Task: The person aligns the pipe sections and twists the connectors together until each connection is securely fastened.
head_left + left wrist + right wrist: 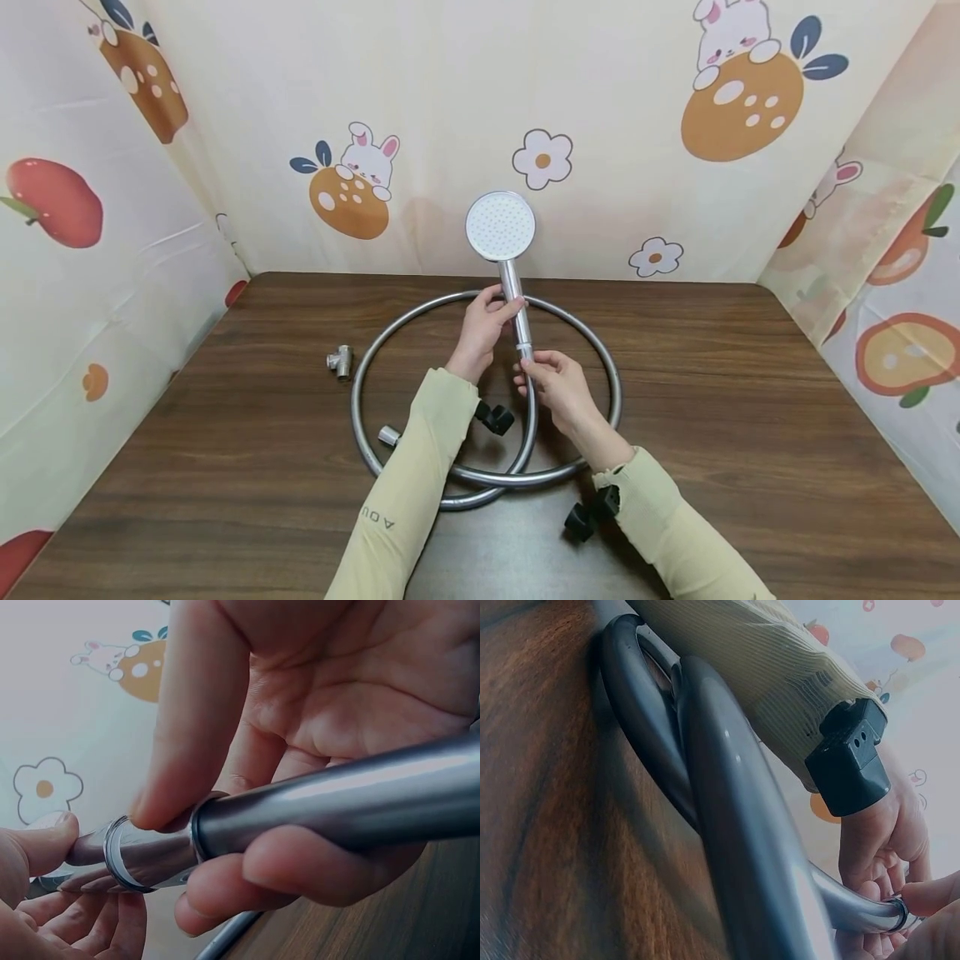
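A hand shower with a round white spray face (pixel 501 226) and a chrome handle (pixel 522 332) is held upright above the table. My left hand (pixel 480 331) grips the handle, thumb across its front. Just below, my right hand (pixel 564 392) pinches the top end of the grey shower hose (pixel 617 387), at the handle's base. In the left wrist view, the right thumb and fingers surround the joint by the hose's dark collar (pixel 199 829), while the left hand (pixel 45 907) holds the handle beyond. The right wrist view shows mostly hose (pixel 742 825) and left sleeve (pixel 757 675).
The hose lies in a wide loop on the wooden table (pixel 712 433), crossing itself near the front. Its other end, a metal nut (pixel 389 436), shows beside the left sleeve. A small metal tee fitting (pixel 342 362) lies left of the loop. Printed curtain (pixel 450 100) surrounds the table.
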Demonstrator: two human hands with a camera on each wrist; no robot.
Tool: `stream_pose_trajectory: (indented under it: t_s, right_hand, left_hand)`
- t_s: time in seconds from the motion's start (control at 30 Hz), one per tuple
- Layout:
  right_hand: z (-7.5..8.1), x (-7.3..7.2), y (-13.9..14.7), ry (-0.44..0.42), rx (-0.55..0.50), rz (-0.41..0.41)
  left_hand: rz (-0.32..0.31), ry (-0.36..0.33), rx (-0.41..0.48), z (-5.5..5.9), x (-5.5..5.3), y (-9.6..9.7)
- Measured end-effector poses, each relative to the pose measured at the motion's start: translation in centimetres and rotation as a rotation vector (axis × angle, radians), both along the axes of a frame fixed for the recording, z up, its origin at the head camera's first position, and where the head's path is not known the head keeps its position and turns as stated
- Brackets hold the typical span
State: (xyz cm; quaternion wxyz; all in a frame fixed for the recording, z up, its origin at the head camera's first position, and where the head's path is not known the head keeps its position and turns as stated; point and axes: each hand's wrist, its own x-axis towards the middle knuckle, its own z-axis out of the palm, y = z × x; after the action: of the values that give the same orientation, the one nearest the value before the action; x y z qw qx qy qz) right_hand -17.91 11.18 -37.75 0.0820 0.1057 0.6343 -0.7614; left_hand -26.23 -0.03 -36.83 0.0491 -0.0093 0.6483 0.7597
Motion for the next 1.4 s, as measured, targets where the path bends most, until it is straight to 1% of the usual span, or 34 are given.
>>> stream_pose_trajectory:
  t_s: [0.33,0.6,0.77,0.87,1.0,1.17,1.4]
  right_hand:
    - [-0.11,0.13,-0.06,-0.001,0.020,0.019]
    - [0.19,0.08,0.13,0.005,0.038,0.050]
    - [0.15,-0.05,0.28,0.004,0.021,0.058]
    - [0.03,-0.17,0.33,0.003,0.010,0.054]
    - [-0.08,-0.25,0.34,-0.001,0.009,0.047]
    - [-0.09,-0.29,0.34,0.004,0.005,0.035]
    - [0.07,-0.26,0.25,-0.006,0.013,0.018]
  left_hand:
    - [-0.004,-0.012,0.015,-0.18,0.03,-0.15]
    - [-0.006,-0.003,-0.034,0.00,-0.09,-0.12]
    - [0.003,-0.012,-0.031,0.02,-0.16,-0.03]
    - [0.007,-0.020,-0.019,0.02,-0.16,-0.04]
    - [0.005,-0.029,-0.025,0.07,-0.14,-0.08]
    - [-0.005,-0.024,-0.035,0.21,-0.09,-0.07]
    - [-0.008,-0.019,-0.016,0.26,-0.04,-0.03]
